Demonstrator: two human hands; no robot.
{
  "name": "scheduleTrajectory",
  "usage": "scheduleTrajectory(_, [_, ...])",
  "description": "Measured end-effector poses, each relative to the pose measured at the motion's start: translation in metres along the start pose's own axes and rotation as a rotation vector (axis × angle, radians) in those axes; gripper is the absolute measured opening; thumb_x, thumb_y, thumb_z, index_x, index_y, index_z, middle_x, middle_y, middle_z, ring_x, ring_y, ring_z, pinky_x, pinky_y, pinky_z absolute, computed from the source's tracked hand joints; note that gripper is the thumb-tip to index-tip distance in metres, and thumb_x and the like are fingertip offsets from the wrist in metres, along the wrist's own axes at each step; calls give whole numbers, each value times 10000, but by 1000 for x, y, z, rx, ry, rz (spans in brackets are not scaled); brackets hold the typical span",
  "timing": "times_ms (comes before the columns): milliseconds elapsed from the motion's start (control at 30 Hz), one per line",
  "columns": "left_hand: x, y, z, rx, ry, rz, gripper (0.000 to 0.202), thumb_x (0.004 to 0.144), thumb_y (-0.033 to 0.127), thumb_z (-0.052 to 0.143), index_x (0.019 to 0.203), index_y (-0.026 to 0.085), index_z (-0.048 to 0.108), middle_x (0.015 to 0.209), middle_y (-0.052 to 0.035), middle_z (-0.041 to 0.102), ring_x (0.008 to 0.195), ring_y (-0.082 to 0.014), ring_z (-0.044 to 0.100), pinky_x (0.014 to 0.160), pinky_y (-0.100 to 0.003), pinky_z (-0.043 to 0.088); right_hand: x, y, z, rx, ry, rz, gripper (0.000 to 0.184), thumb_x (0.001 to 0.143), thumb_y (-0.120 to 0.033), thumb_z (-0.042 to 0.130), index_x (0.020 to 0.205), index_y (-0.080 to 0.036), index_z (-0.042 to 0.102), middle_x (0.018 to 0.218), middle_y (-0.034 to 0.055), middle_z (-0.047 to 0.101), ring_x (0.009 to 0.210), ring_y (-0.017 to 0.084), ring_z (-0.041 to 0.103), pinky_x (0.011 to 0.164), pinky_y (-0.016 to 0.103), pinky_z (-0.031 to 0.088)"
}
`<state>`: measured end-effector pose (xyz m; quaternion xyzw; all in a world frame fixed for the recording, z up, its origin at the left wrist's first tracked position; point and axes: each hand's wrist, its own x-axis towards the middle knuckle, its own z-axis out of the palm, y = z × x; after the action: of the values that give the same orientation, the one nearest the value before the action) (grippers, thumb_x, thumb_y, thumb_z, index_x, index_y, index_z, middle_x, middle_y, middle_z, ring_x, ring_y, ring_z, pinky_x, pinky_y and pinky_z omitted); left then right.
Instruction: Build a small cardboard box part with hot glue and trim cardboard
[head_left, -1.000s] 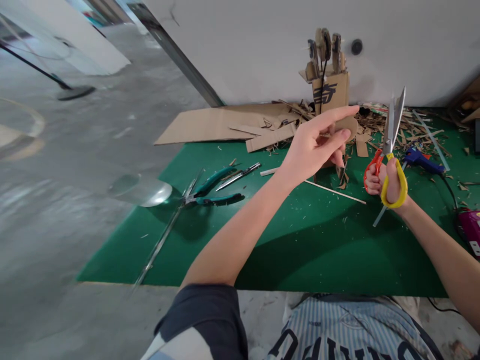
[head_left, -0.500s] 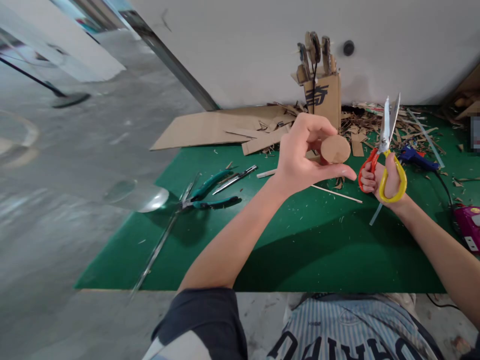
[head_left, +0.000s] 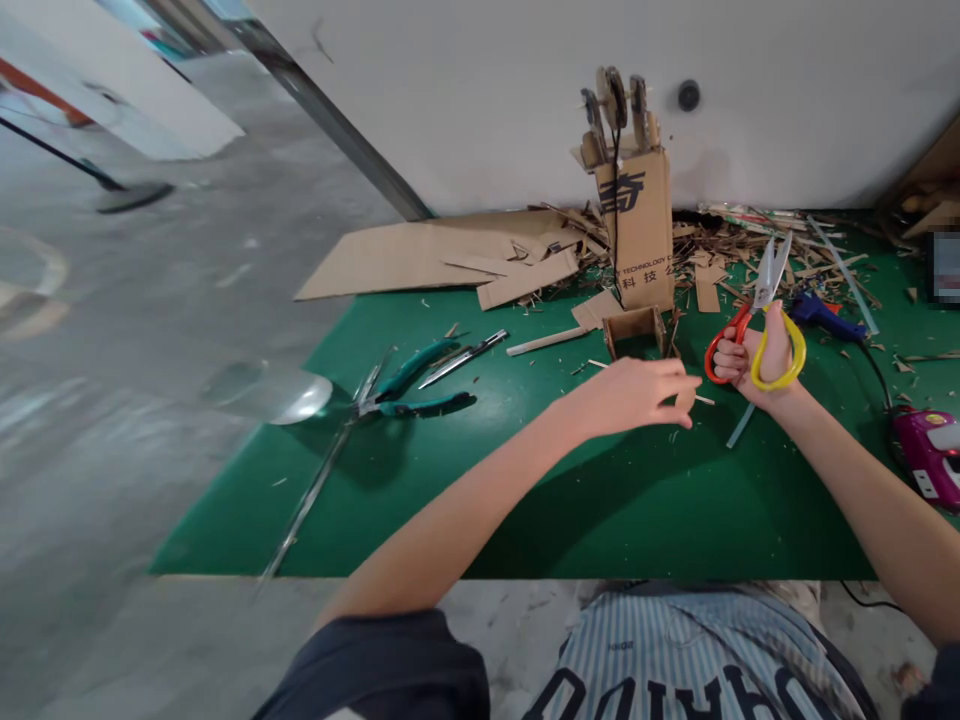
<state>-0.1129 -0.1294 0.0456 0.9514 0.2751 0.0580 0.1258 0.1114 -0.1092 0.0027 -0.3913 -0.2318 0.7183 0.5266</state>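
Note:
My left hand (head_left: 637, 395) is above the green table, palm downward, its fingers curled in toward the thumb. Whatever is in them, if anything, is hidden; the cardboard disc does not show. Part of a thin wooden stick (head_left: 705, 400) shows just past the fingertips. Behind that hand stands a small open cardboard frame (head_left: 634, 325), partly covered by it. My right hand (head_left: 754, 365) is closed around scissors (head_left: 768, 275) with one red and one yellow handle. Their blades point up and stand slightly apart. A translucent glue stick (head_left: 740, 425) lies below the right hand.
A tall cardboard structure with wheels (head_left: 637, 220) stands against the wall amid cardboard scraps (head_left: 750, 245). At right are a blue glue gun (head_left: 829, 318) and a magenta box (head_left: 926, 455). Left are green-handled pliers (head_left: 412, 385), a utility knife (head_left: 465, 360) and a flat cardboard sheet (head_left: 420, 255).
My left hand has dropped and turned palm down; the cardboard disc it held is out of sight. The small cardboard frame has come into view. My right hand keeps the scissors, a little lower.

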Motion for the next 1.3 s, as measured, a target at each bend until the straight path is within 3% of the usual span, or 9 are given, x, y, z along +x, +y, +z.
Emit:
scheduleTrajectory(133, [-10,2,41,9,-14,13,558,946,568,582,1261,122,696,1110,-120,713,1031,-243,693,837,-327,544,1,-2,2,23,12,33,773,766,-973,293,731,-219,458,526,-87,276,439,65,194,375,199,239])
scheduleTrajectory(300, [-16,1,52,107,118,36,519,976,479,583,1318,95,650,1156,-160,672,1055,-269,652,914,-406,551,3,-1,1,35,17,48,767,781,-962,286,732,-219,468,529,-80,288,442,74,218,376,203,268])
scheduleTrajectory(400, [-12,0,44,148,230,31,505,1026,469,481,1361,117,619,1163,-161,680,1028,-261,656,869,-402,552,4,-1,1,46,26,49,773,795,-955,254,727,-218,477,530,-77,289,449,78,216,373,205,267])
scheduleTrajectory(533, [15,-2,19,162,362,-119,404,1071,212,322,1293,132,650,1086,-126,726,1011,-227,680,877,-377,548,3,0,3,56,48,26,764,798,-952,267,714,-221,470,527,-79,284,448,77,208,373,209,260])
scheduleTrajectory(700, [93,-12,-12,139,163,-376,389,1003,103,375,1270,130,657,1153,-158,732,1007,-275,735,837,-396,583,0,4,8,13,53,-14,743,773,-958,351,713,-225,459,529,-84,267,430,68,214,372,213,222])
scheduleTrajectory(900, [177,-36,-5,32,81,-622,306,908,151,644,1184,36,710,1244,-272,698,1180,-382,693,955,-476,561,-2,9,9,-6,133,-156,696,800,-927,382,728,-237,435,529,-88,261,411,63,219,354,207,227])
scheduleTrajectory(1033, [191,-47,-1,-17,110,-703,376,880,141,685,1241,36,687,1304,-278,681,1216,-347,682,964,-431,559,-1,10,8,2,236,-269,684,789,-928,396,738,-246,421,538,-98,236,408,64,219,347,204,226])
scheduleTrajectory(1167, [194,-42,-16,-97,100,-770,409,902,94,599,1305,41,649,1334,-264,673,1229,-319,676,937,-402,565,0,11,7,-1,217,-287,662,784,-911,429,722,-252,426,538,-95,238,409,66,204,347,218,206])
scheduleTrajectory(1300, [176,-26,-45,-111,220,-614,345,934,185,576,1245,58,656,1263,-237,699,1187,-343,677,964,-448,540,1,12,6,-37,162,-299,665,750,-910,503,719,-249,437,546,-90,238,412,61,197,350,216,181])
